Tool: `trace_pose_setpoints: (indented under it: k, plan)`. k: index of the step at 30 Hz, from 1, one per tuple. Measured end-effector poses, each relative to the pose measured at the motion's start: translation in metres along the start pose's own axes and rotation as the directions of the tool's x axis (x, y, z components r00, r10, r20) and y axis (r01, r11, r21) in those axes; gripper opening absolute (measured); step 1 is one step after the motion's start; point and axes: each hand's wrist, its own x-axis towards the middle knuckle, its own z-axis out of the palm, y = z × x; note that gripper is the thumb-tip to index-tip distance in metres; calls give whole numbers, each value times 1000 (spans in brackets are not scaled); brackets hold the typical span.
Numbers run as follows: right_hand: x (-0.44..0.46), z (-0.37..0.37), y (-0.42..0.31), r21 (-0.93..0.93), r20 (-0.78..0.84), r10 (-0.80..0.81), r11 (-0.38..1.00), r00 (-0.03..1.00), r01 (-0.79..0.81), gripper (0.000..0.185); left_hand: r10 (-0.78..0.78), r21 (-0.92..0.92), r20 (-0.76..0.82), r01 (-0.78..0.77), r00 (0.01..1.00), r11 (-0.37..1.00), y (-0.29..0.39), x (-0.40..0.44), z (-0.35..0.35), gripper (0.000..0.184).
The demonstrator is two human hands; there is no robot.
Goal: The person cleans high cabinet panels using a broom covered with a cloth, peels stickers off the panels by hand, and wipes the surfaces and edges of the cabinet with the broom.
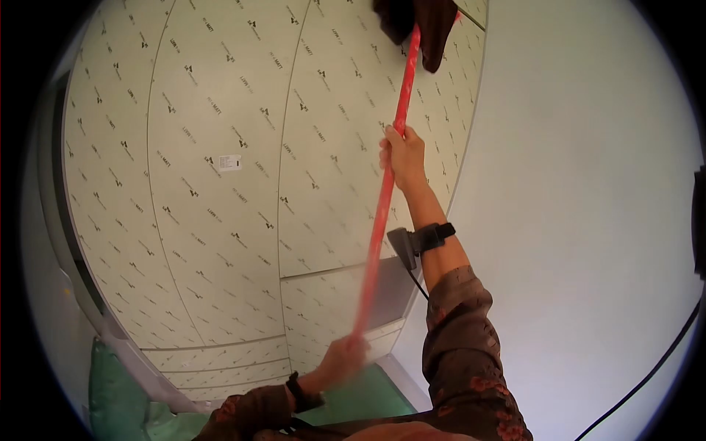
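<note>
A red pole [382, 206] is running from the top of the frame, right of centre, down to the lower middle, leaning so that its upper end is tilting rightward. The right hand [406, 156] is closing around it in the upper middle of the frame. The left hand [343, 363] is gripping near its lower end at lower centre, and motion is blurring that hand, so its exact finger placement is hard to make out. A dark cloth [435, 33] is hanging around the pole's upper end at the top edge. Pale printed panels [213, 110] are filling the left and centre behind the pole, with a white label [229, 162] sitting left of centre. A plain wall [581, 184] is taking up the right side. Green fabric [116, 389] is showing at lower left. A grey device [403, 246] is sitting on the right forearm, and a black band [298, 393] is circling the left wrist.
</note>
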Motion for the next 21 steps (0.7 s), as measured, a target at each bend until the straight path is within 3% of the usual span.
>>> trace_pose_setpoints:
  k: [1, 3, 4, 5, 7, 9, 10, 12, 16, 18, 19, 21]
  plan:
    - [4, 2, -6, -3, 0, 0, 1000, 1000, 0, 32, 54, 48, -31, -53, 998, 997, 8, 9, -6, 24]
    - [4, 14, -32, 63, 60, -82, 995, 995, 79, 44, 326, 210, -20, -315, 945, 926, 27, 37, -24, 26]
    - [5, 17, -37, 48, 102, -60, 997, 993, 56, 56, 343, 233, -74, -318, 936, 919, 54, 46, -27, 28]
    - [1, 23, -37, 48, 107, -65, 997, 992, 60, 56, 359, 255, -128, -319, 925, 913, 86, 55, -28, 29]
    - [-17, 36, -30, 52, 191, -2, 999, 982, -8, 55, 446, 124, -139, -432, 884, 893, 140, 73, -34, 35]
    - [-38, 42, -34, 70, 218, 62, 994, 974, -79, 51, 688, 215, -65, -663, 723, 717, 177, 99, -45, 43]
    - [-44, 43, -39, 84, 239, 120, 986, 964, -143, 48, 696, 220, -63, -671, 715, 708, 193, 104, -46, 43]
    - [-61, 47, -56, 89, 235, 201, 970, 951, -227, 43, 505, -143, -56, -508, 861, 850, 216, 106, -42, 48]
    - [-54, 46, -46, 140, 237, 135, 975, 962, -171, 40, 466, -180, -79, -472, 881, 863, 218, 116, -42, 53]
    - [-47, 40, -46, 87, 242, 213, 967, 947, -240, 35, 455, 54, -17, -454, 890, 889, 219, 112, -45, 57]
    - [-44, 35, -43, 82, 248, 218, 966, 944, -244, 35, 455, 49, -24, -454, 890, 890, 218, 109, -47, 57]
    - [-34, 20, -35, 3, 150, 196, 980, 969, -199, 31, 411, 305, 29, -400, 911, 864, 216, 99, -53, 60]
